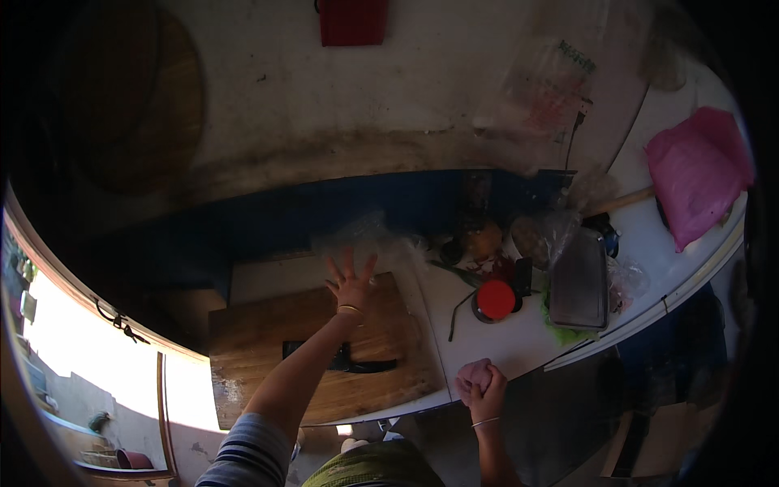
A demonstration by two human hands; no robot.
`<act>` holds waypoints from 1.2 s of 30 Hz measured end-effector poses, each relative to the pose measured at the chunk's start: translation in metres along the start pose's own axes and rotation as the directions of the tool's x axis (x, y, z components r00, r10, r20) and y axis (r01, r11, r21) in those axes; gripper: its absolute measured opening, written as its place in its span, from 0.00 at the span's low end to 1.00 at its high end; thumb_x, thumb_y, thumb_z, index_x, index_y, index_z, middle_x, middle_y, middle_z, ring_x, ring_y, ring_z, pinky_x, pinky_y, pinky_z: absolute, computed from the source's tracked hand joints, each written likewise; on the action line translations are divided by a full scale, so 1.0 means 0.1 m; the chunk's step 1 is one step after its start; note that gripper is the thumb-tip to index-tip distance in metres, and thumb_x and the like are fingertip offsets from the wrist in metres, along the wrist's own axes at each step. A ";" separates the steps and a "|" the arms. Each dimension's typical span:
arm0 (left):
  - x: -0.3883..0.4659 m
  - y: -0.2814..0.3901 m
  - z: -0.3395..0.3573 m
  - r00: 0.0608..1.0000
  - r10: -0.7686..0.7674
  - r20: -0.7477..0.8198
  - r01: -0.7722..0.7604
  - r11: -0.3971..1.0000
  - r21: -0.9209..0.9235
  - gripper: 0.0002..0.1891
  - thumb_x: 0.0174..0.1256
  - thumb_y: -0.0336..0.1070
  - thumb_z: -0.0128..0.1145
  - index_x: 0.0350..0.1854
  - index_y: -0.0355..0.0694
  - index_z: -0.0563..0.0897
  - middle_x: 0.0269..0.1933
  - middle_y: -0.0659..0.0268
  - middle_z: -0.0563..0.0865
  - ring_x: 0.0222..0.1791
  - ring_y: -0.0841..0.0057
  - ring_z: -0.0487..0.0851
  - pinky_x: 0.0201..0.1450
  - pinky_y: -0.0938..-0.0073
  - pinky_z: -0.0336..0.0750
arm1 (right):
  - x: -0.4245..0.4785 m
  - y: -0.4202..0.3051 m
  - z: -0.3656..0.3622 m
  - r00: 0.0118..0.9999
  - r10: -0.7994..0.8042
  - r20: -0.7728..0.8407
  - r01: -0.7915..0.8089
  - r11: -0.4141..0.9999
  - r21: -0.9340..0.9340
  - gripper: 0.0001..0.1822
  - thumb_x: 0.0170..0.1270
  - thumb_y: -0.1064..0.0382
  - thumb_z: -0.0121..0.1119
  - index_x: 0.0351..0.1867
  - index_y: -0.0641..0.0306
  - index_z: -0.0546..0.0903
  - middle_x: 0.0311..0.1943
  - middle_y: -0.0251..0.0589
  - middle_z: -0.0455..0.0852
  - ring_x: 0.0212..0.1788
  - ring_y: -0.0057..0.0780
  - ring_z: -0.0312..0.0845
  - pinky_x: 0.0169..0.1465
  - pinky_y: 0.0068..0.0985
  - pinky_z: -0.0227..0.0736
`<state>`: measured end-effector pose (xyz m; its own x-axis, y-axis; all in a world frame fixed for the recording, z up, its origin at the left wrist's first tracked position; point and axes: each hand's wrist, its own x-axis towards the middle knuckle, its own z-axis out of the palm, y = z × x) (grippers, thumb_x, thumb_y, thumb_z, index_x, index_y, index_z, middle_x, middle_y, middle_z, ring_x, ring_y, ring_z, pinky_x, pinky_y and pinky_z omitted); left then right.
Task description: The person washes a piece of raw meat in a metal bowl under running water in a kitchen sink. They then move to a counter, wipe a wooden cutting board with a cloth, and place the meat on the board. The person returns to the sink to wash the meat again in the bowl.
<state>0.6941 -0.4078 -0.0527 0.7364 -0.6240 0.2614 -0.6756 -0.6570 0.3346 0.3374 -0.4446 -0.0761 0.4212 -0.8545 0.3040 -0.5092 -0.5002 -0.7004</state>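
My left hand (351, 283) reaches over the far part of a wooden cutting board (255, 341), fingers spread and nothing held. Just past its fingertips lies a clear plastic bag (377, 230); whether they touch I cannot tell. Under my left forearm a dark kitchen cleaver (368, 365) rests on the board, partly hidden by the arm. My right hand (489, 392) grips a bunched pink cloth (475, 376) by the front edge of the white counter (511, 347).
Right of the board stand a red-lidded jar (495, 299) and a dark-lidded rectangular container (578, 280) with green leaves (560, 329) beside it. A pink plastic bag (700, 173) sits at the far right. A window (103, 395) opens at the left.
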 end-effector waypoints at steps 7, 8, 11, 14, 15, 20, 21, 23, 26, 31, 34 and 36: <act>0.78 0.31 0.13 0.952 -0.130 0.277 0.055 0.964 0.262 0.48 0.44 0.50 0.69 0.66 0.77 0.50 0.71 0.63 0.28 0.69 0.44 0.34 0.60 0.33 0.55 | 0.69 0.40 0.45 0.935 -0.181 0.305 0.301 0.860 -0.412 0.37 0.40 0.62 0.67 0.57 0.51 0.66 0.59 0.54 0.60 0.59 0.58 0.55 0.59 0.45 0.61; 0.83 0.28 0.26 0.946 -0.123 0.298 0.051 0.970 0.237 0.44 0.46 0.46 0.68 0.65 0.74 0.55 0.71 0.62 0.32 0.68 0.46 0.43 0.58 0.39 0.60 | 0.69 0.48 0.50 0.943 -0.162 0.290 0.277 0.865 -0.419 0.36 0.38 0.60 0.69 0.54 0.51 0.69 0.61 0.53 0.59 0.60 0.60 0.53 0.56 0.52 0.58; 0.91 -0.20 0.81 0.947 -0.125 0.296 0.076 0.983 0.169 0.30 0.51 0.34 0.61 0.58 0.64 0.68 0.68 0.59 0.49 0.57 0.52 0.68 0.51 0.55 0.73 | 0.74 0.25 0.50 0.933 -0.017 0.360 0.212 0.833 -0.511 0.35 0.39 0.59 0.69 0.54 0.50 0.69 0.63 0.53 0.57 0.63 0.63 0.48 0.56 0.58 0.53; 0.83 -0.71 1.04 0.996 -0.088 0.010 0.088 0.996 -0.029 0.17 0.51 0.22 0.50 0.42 0.50 0.78 0.54 0.58 0.71 0.39 0.58 0.81 0.39 0.62 0.78 | 0.89 0.06 0.50 0.911 -0.139 0.387 0.309 0.853 -0.421 0.35 0.41 0.60 0.67 0.56 0.53 0.67 0.63 0.56 0.56 0.66 0.63 0.44 0.58 0.59 0.49; 0.83 -0.64 0.86 0.979 -0.073 -0.191 0.045 0.988 -0.149 0.13 0.50 0.22 0.49 0.36 0.46 0.78 0.47 0.60 0.75 0.36 0.58 0.81 0.38 0.63 0.78 | 0.98 -0.03 0.48 0.902 -0.204 0.380 0.358 0.846 -0.396 0.36 0.42 0.60 0.67 0.57 0.54 0.66 0.63 0.56 0.56 0.66 0.62 0.44 0.59 0.58 0.49; 0.18 -0.57 -0.46 0.887 -0.033 -0.461 -0.123 0.944 -0.305 0.09 0.43 0.19 0.50 0.26 0.39 0.77 0.34 0.60 0.80 0.32 0.58 0.79 0.32 0.65 0.75 | 1.28 -1.06 0.88 0.825 -0.456 0.334 0.375 0.884 0.280 0.42 0.43 0.67 0.69 0.62 0.57 0.60 0.65 0.58 0.48 0.59 0.59 0.58 0.57 0.42 0.65; -0.07 -0.59 -0.70 0.878 -0.031 -0.478 -0.152 0.928 -0.339 0.09 0.39 0.18 0.51 0.25 0.37 0.77 0.34 0.59 0.80 0.32 0.57 0.79 0.31 0.67 0.74 | 1.27 -1.38 0.99 0.755 -0.583 0.300 0.483 0.804 0.347 0.44 0.43 0.68 0.70 0.63 0.57 0.59 0.65 0.58 0.45 0.58 0.58 0.60 0.56 0.41 0.67; -0.63 -0.66 -1.02 0.877 -0.104 -0.469 -0.152 0.866 -0.476 0.08 0.39 0.18 0.52 0.24 0.37 0.76 0.32 0.57 0.78 0.31 0.58 0.78 0.31 0.68 0.73 | 1.06 -1.85 1.20 0.642 -0.685 0.345 0.568 0.727 0.386 0.49 0.40 0.63 0.74 0.64 0.55 0.55 0.64 0.62 0.45 0.60 0.59 0.57 0.58 0.44 0.64; -1.69 -0.85 -1.26 0.912 -0.360 -0.196 0.006 0.490 -0.872 0.06 0.49 0.19 0.51 0.28 0.35 0.76 0.33 0.62 0.80 0.35 0.70 0.79 0.38 0.74 0.72 | 0.47 -2.35 1.52 0.371 -0.798 0.474 0.529 0.601 0.599 0.52 0.35 0.62 0.75 0.64 0.59 0.55 0.62 0.61 0.54 0.62 0.58 0.55 0.63 0.43 0.54; -3.23 -1.25 -1.64 0.771 -0.598 0.217 -0.172 -0.525 -0.834 0.11 0.64 0.22 0.47 0.46 0.33 0.78 0.44 0.70 0.80 0.46 0.84 0.76 0.48 0.82 0.71 | -1.04 -2.55 1.81 0.069 -0.620 0.781 -0.205 0.758 0.619 0.35 0.38 0.68 0.70 0.53 0.66 0.70 0.46 0.50 0.76 0.51 0.47 0.72 0.55 0.31 0.67; -4.13 -1.88 -1.50 0.734 -0.674 -0.087 0.274 0.412 -0.869 0.14 0.52 0.16 0.48 0.42 0.31 0.77 0.40 0.60 0.81 0.45 0.70 0.78 0.50 0.76 0.71 | -1.94 -2.56 2.21 0.032 -0.390 0.920 -0.676 0.669 0.307 0.17 0.53 0.72 0.58 0.46 0.66 0.75 0.40 0.41 0.81 0.43 0.37 0.78 0.46 0.27 0.73; -4.39 -2.18 -1.75 0.901 -0.386 -0.198 0.264 0.849 -0.458 0.14 0.48 0.20 0.52 0.40 0.33 0.77 0.43 0.56 0.77 0.49 0.61 0.75 0.54 0.72 0.69 | -2.42 -2.50 2.52 -0.120 -0.196 0.973 -0.876 0.482 -0.011 0.12 0.62 0.68 0.50 0.46 0.64 0.76 0.41 0.38 0.81 0.43 0.32 0.79 0.46 0.29 0.75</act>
<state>0.5247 0.0842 -0.0819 0.9318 -0.2248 0.2850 -0.3624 -0.5291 0.7673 0.5515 -0.0773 -0.1378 0.7797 0.3372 -0.5276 -0.6227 0.5056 -0.5971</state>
